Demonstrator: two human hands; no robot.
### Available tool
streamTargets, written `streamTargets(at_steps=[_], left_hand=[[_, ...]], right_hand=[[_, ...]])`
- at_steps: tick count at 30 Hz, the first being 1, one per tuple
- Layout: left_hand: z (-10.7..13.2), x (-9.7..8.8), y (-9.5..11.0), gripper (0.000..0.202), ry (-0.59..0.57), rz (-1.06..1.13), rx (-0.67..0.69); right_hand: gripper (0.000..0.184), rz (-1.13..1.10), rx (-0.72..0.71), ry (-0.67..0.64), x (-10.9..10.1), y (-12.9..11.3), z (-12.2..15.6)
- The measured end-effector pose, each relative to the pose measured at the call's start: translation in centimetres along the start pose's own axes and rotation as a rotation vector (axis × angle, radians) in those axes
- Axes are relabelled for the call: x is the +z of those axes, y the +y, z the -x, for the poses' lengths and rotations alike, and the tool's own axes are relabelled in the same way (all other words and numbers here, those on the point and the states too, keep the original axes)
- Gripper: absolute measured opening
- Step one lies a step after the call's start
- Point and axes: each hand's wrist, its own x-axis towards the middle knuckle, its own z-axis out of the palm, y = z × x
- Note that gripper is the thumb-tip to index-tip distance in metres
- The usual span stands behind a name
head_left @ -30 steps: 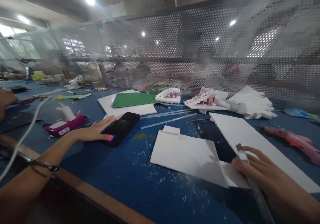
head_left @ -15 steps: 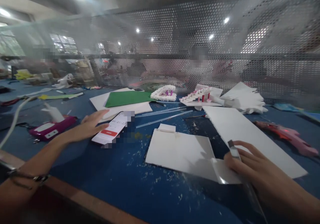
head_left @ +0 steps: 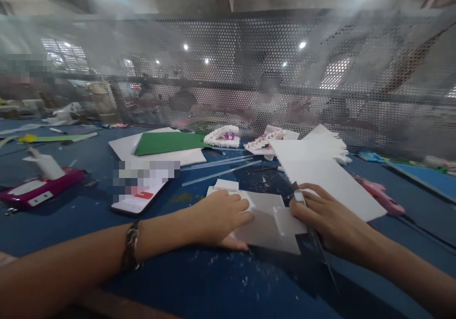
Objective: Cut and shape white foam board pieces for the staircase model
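My left hand (head_left: pixel 224 217) lies over a white board piece (head_left: pixel 265 229), fingers stretched across its left part and thumb by the near edge. In my right hand (head_left: pixel 324 214) is a long, thin, shiny strip (head_left: pixel 318 245) that looks like a ruler, its grey end showing above the fingers. A glossy pale square (head_left: pixel 288 220) overlaps the board's right side, close to my right fingertips. Behind the right hand lies a larger white sheet (head_left: pixel 320 176). A small white block (head_left: pixel 227 184) sits at the board's far edge.
A phone (head_left: pixel 142 193) and a purple glue gun (head_left: pixel 46 186) lie left; a pink glue gun (head_left: pixel 383 196) lies right. Clear glue sticks (head_left: pixel 221 172), a green sheet (head_left: pixel 171 142) and small white models (head_left: pixel 223 136) are farther back, before a perforated metal screen (head_left: pixel 213 86).
My left hand has moved from beside the phone onto the white board piece. My right hand still grips the shiny strip. The view has shifted to the right.
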Motion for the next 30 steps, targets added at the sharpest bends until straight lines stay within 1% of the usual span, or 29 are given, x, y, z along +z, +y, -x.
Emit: streamTargets(at_steps=[3,6,8,11,14,16,19,24,26,28,30], left_hand=[[-0.5,0.9,-1.2,0.045,0.016,0.069,-0.031],[-0.8,1.3,-2.1,0.040,0.045,0.117,-0.046],[-1.0,1.6,-2.3,0.042,0.068,0.137,-0.069],[-1.0,1.9,-2.4,0.042,0.072,0.130,-0.085],[-0.5,2.1,-3.0,0.035,0.062,0.109,-0.099],[0.1,2.3,-3.5,0.028,0.071,0.104,-0.157],[0.8,2.6,-4.2,0.029,0.103,0.108,-0.263],[0.8,2.9,-4.4,0.028,0.135,0.145,-0.338],[0.7,2.9,-4.4,0.025,0.156,0.169,-0.372],[0.8,2.6,-4.3,0.022,0.187,0.199,-0.419],[0.9,2.1,-3.8,0.019,0.220,0.226,-0.453]], right_hand=[[0.004,-0.008,-0.037,-0.016,-0.7,0.1,-0.8],[0.001,-0.016,-0.041,0.005,-1.1,0.2,-1.4],[0.003,-0.031,-0.040,0.008,-1.1,0.1,-1.7],[0.008,-0.087,-0.032,-0.019,-0.9,-0.1,-2.1],[0.008,-0.174,0.003,-0.048,-0.3,-0.4,-2.3],[0.007,-0.243,0.009,-0.062,0.0,-0.8,-2.2],[0.012,-0.334,-0.008,-0.070,0.4,-1.5,-1.8],[0.024,-0.404,-0.054,-0.110,1.1,-3.0,-1.4],[0.021,-0.462,-0.027,-0.160,1.5,-3.4,-1.4],[0.018,-0.548,0.040,-0.229,1.9,-3.5,-1.4],[0.026,-0.666,0.134,-0.293,2.1,-3.4,-1.4]])
